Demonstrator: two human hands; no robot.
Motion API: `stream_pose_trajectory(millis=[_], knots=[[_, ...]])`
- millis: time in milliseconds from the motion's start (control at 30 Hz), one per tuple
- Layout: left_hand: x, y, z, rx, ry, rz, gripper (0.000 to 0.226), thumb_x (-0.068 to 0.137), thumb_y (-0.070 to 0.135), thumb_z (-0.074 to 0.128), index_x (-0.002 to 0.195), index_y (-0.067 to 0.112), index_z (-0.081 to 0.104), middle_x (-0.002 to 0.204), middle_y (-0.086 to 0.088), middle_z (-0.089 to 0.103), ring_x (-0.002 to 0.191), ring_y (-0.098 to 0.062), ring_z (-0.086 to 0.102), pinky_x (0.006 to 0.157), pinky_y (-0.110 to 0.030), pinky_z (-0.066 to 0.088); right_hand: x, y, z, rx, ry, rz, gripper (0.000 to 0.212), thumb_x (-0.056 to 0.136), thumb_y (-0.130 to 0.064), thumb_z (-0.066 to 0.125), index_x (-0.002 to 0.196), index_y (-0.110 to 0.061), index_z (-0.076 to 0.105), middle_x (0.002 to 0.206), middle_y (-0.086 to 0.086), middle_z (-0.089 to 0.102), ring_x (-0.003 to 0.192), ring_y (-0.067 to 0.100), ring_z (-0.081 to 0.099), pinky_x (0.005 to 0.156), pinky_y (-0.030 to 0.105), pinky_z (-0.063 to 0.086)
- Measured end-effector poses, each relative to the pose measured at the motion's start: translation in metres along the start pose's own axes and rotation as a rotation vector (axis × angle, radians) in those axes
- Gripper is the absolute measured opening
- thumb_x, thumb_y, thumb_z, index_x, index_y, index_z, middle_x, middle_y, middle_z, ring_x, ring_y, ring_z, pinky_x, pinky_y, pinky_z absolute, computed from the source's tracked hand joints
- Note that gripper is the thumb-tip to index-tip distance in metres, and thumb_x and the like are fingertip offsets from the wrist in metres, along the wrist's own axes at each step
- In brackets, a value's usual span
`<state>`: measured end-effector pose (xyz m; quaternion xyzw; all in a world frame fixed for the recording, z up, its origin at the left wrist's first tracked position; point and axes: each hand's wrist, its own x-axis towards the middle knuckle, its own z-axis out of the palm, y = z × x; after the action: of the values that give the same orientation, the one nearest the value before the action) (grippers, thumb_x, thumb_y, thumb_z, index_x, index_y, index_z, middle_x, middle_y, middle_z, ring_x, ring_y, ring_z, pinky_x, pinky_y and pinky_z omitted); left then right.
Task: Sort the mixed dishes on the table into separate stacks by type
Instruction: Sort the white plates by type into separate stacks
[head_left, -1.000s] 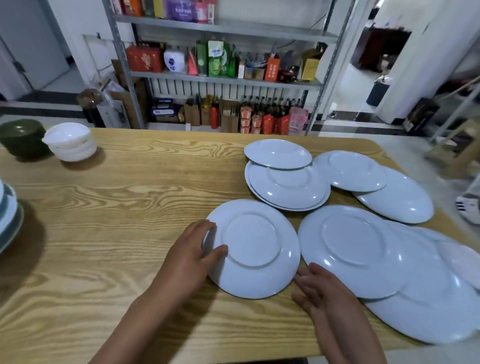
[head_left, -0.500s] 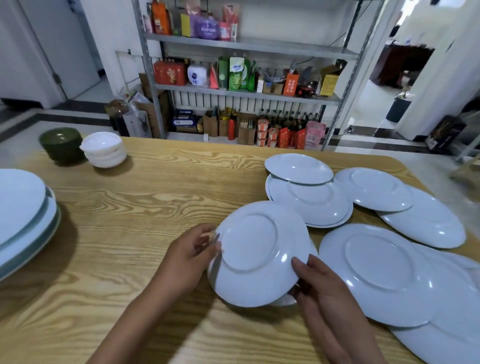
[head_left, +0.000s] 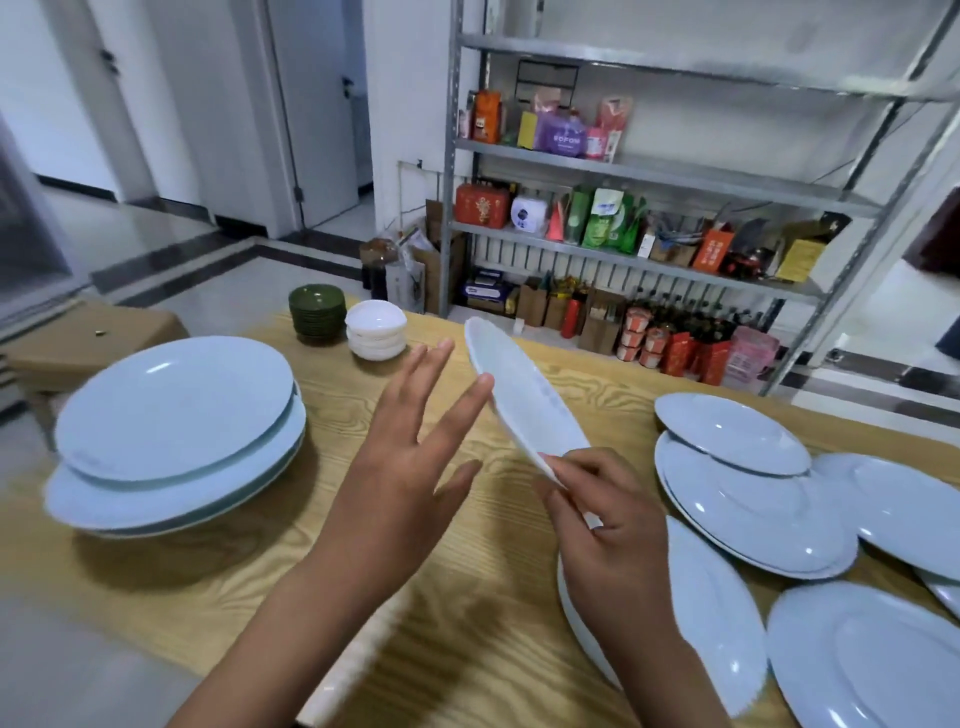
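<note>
My right hand (head_left: 608, 525) grips the near rim of a pale blue plate (head_left: 519, 400) and holds it tilted on edge above the wooden table (head_left: 337, 415). Beside it my left hand (head_left: 410, 467) is spread open, one fingertip touching the plate's underside. A stack of large pale blue plates (head_left: 176, 431) stands at the left. Several more pale blue plates (head_left: 753, 488) lie overlapping at the right, one partly under my right wrist (head_left: 717, 613). At the table's far edge stand a stack of dark green bowls (head_left: 316, 310) and a stack of small white bowls (head_left: 376, 331).
A metal shelf rack (head_left: 649, 260) packed with boxes, bags and bottles stands behind the table. A low brown stool or box (head_left: 88, 338) sits off the table's left end. White doors and tiled floor lie beyond at the left.
The plate has come up off the table and tipped onto its edge, now held by my right hand alone. My left hand has let go and opened. The view has swung left.
</note>
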<state>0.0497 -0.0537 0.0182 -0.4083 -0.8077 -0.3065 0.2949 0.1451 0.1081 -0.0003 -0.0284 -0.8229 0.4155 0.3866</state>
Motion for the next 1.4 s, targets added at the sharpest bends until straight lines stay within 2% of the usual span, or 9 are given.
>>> stream_pose_trajectory(millis=[267,467,600,767,867,933,1033,1200,1400], knots=[[-0.032,-0.051,0.066,-0.078,-0.09,-0.007,0.02,0.087,0.011,0.059,0.102,0.006,0.07,0.116,-0.006,0.066,0.129,-0.031,0.046,0.099,-0.041,0.045,-0.005,0.063,0.042,-0.366,-0.077,-0.365,0.029,0.08,0.003,0.062,0.101,-0.012,0.074,0.095,0.003,0.064,0.089,0.022,0.056,0.078,0.037,0.045],[-0.054,-0.047,0.101,-0.172,-0.18,-0.165,0.027,0.087,0.016,0.048,0.095,0.009,0.073,0.106,-0.004,0.071,0.121,-0.03,0.053,0.097,-0.036,0.047,-0.024,0.08,0.039,-0.45,-0.132,-0.139,0.038,0.08,0.003,0.058,0.112,-0.014,0.07,0.118,0.002,0.063,0.114,0.021,0.054,0.097,0.033,0.042],[-0.058,-0.054,0.109,-0.121,-0.216,-0.185,0.023,0.083,0.009,0.051,0.09,0.007,0.073,0.105,-0.008,0.072,0.118,-0.036,0.056,0.098,-0.039,0.046,-0.04,0.068,0.014,-0.244,0.101,0.073,0.031,0.083,0.004,0.061,0.104,-0.017,0.072,0.109,-0.008,0.064,0.108,0.006,0.056,0.095,0.018,0.041],[-0.057,-0.053,0.105,-0.115,-0.239,-0.145,0.027,0.064,-0.005,0.062,0.087,0.005,0.071,0.096,-0.005,0.072,0.104,-0.021,0.054,0.106,-0.015,0.026,-0.066,0.056,-0.023,-0.132,0.348,0.344,0.043,0.081,0.011,0.066,0.086,-0.032,0.069,0.097,-0.012,0.066,0.098,0.006,0.061,0.086,0.014,0.044],[-0.064,-0.059,0.108,-0.075,-0.336,-0.161,0.012,0.076,0.022,0.068,0.084,0.015,0.062,0.098,0.002,0.067,0.105,-0.029,0.059,0.109,-0.038,0.035,-0.084,0.054,-0.048,-0.085,0.49,0.462,0.047,0.08,0.014,0.064,0.074,-0.032,0.069,0.093,-0.006,0.066,0.094,0.009,0.062,0.079,0.015,0.044],[-0.069,-0.055,0.106,-0.006,-0.442,-0.244,0.037,0.075,0.054,0.065,0.087,0.018,0.062,0.11,0.002,0.067,0.119,-0.031,0.053,0.101,-0.055,0.037,-0.097,0.054,-0.064,-0.088,0.528,0.513,0.045,0.081,0.013,0.064,0.073,-0.031,0.069,0.094,-0.003,0.065,0.091,0.009,0.062,0.076,0.016,0.043],[-0.064,-0.038,0.097,0.084,-0.421,-0.2,0.055,0.073,0.061,0.057,0.099,0.014,0.069,0.121,-0.004,0.065,0.13,-0.029,0.045,0.098,-0.061,0.033,-0.115,0.051,-0.082,-0.04,0.554,0.624,0.041,0.082,0.01,0.064,0.08,-0.031,0.069,0.098,-0.003,0.066,0.086,0.006,0.062,0.077,0.011,0.044],[-0.069,0.024,0.102,-0.248,-0.256,-0.046,0.028,0.093,0.022,0.051,0.108,0.005,0.067,0.125,-0.007,0.061,0.126,-0.022,0.049,0.107,-0.035,0.036,-0.142,0.05,-0.105,0.311,0.588,0.959,0.027,0.084,0.007,0.064,0.097,-0.015,0.069,0.1,0.005,0.075,0.097,0.012,0.069,0.089,0.026,0.054],[-0.081,0.082,0.134,-0.345,-0.492,-0.157,0.043,0.096,0.034,0.04,0.132,0.016,0.055,0.145,-0.001,0.044,0.138,-0.019,0.032,0.115,-0.019,0.015,-0.13,0.038,-0.138,0.791,0.587,1.144,0.039,0.08,0.008,0.059,0.118,0.0,0.06,0.117,0.019,0.067,0.112,0.028,0.065,0.101,0.045,0.049]])
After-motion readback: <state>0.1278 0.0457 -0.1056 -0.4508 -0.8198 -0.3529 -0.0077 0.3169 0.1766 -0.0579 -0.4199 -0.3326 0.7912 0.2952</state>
